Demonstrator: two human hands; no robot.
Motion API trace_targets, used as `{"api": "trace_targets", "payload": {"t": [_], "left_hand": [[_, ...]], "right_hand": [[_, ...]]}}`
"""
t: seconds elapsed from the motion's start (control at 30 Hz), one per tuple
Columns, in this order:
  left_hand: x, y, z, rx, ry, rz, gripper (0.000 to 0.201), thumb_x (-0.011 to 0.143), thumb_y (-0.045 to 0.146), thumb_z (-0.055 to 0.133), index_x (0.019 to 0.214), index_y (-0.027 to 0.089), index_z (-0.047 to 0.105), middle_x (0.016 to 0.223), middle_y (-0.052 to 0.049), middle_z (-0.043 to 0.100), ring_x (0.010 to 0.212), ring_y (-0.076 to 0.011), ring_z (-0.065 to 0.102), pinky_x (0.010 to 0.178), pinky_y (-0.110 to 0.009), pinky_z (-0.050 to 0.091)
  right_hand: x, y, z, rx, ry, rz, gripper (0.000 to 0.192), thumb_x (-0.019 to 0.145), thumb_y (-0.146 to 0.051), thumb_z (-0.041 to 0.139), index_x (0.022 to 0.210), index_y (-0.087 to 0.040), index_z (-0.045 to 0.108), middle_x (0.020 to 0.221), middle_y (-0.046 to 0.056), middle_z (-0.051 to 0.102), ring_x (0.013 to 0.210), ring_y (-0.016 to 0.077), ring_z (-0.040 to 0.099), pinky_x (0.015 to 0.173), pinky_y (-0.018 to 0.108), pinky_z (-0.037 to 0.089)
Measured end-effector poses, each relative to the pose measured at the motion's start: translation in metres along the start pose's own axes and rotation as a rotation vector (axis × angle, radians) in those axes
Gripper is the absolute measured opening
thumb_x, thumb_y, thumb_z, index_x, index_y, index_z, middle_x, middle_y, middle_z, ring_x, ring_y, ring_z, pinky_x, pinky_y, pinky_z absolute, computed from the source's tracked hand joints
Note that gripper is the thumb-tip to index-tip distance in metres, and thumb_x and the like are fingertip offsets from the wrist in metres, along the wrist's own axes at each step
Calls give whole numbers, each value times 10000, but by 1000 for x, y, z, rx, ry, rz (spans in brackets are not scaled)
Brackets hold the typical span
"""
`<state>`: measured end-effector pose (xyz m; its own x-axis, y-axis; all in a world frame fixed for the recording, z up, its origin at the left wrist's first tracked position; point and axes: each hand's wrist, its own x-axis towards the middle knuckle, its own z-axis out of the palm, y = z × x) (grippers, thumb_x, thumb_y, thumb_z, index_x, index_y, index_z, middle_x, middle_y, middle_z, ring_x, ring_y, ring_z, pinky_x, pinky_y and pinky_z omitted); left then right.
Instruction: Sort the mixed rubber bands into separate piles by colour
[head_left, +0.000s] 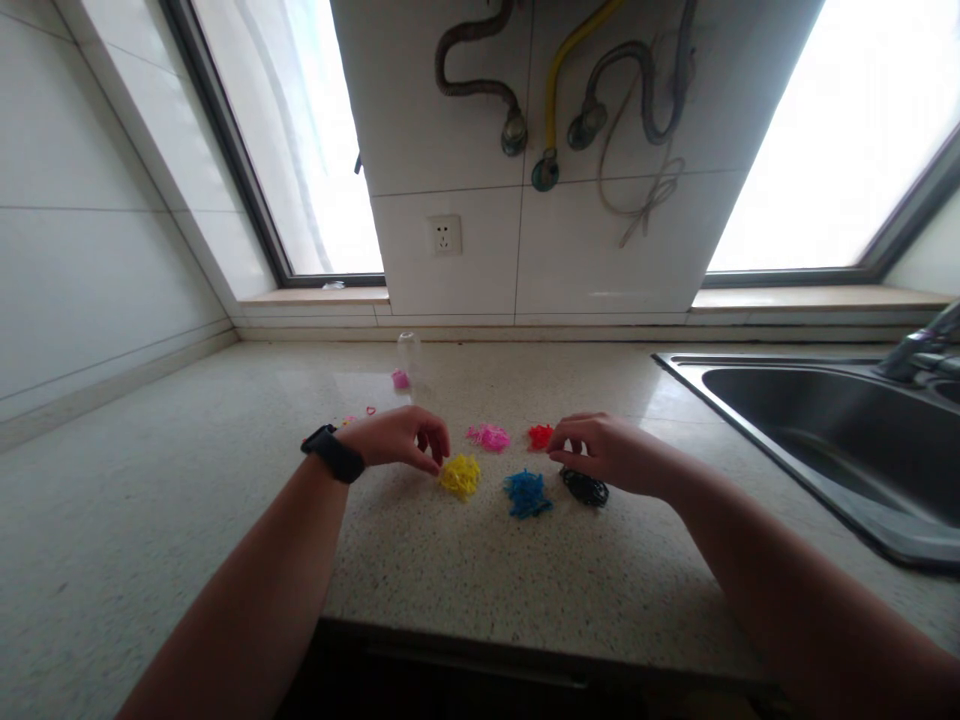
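Small heaps of what look like tiny rubber bands lie on the speckled countertop (465, 570), sorted by colour. My left hand (405, 437), with a dark watch on its wrist, has its fingers curled at the left edge of the yellow heap (460, 478). Thumb and forefinger of my right hand (592, 447) come together beside the red heap (539, 436). Under that hand is the black heap (585, 488), partly covered. A blue heap (528, 494) and a pink heap (489, 437) lie between the hands. Whatever either hand pinches is too small to make out.
Behind my left hand stand a clear container (407, 347) and a small pink piece (400, 380). A few coloured bits (370, 410) lie near my left wrist. On the right is a metal sink (750, 450) with a faucet (926, 340). The tiled wall carries a socket (446, 235) and hoses.
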<state>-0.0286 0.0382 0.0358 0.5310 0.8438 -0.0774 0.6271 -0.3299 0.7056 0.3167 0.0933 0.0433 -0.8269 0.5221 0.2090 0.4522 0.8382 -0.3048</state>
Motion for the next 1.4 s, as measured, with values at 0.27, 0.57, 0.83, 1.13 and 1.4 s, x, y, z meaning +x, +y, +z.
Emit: {"api": "trace_targets", "payload": {"t": [0.27, 0.57, 0.83, 1.13, 1.4], "left_hand": [[-1, 5, -3, 27, 177, -10, 269, 811, 417, 708, 909, 167, 705, 801, -40, 707, 721, -144, 612, 652, -253, 461], [-2, -8, -8, 85, 477, -31, 297, 909, 429, 564, 838, 164, 677, 681, -15, 639, 592, -118, 543, 575, -238, 408], [-7, -15, -18, 229, 829, -56, 446, 948, 508, 462, 776, 173, 703, 570, 9, 572, 535, -121, 516, 569, -245, 384], [-8, -11, -17, 258, 1009, -64, 493, 950, 508, 429, 700, 172, 687, 494, 23, 501, 476, -120, 487, 520, -243, 343], [-7, -13, -16, 254, 1033, -73, 528, 964, 521, 388, 689, 177, 679, 474, 21, 490, 467, -130, 491, 517, -247, 342]], "right_hand": [[0, 0, -1, -6, -5, -8, 180, 929, -303, 556, 912, -209, 708, 813, 30, 684, 698, 137, 565, 644, 258, 398], [-1, 2, 1, -28, -6, 3, 179, 926, -309, 559, 911, -210, 707, 798, 25, 676, 678, 132, 555, 630, 253, 387], [0, 2, 1, -28, 4, -9, 180, 928, -309, 556, 914, -210, 706, 793, 26, 678, 675, 133, 559, 625, 253, 388], [1, 0, 2, -6, 47, 9, 166, 911, -301, 577, 917, -220, 722, 827, 29, 696, 714, 136, 592, 646, 252, 416], [14, -3, 4, 122, 200, 77, 183, 893, -268, 566, 969, -211, 723, 795, 16, 687, 651, 117, 569, 623, 253, 435]]}}
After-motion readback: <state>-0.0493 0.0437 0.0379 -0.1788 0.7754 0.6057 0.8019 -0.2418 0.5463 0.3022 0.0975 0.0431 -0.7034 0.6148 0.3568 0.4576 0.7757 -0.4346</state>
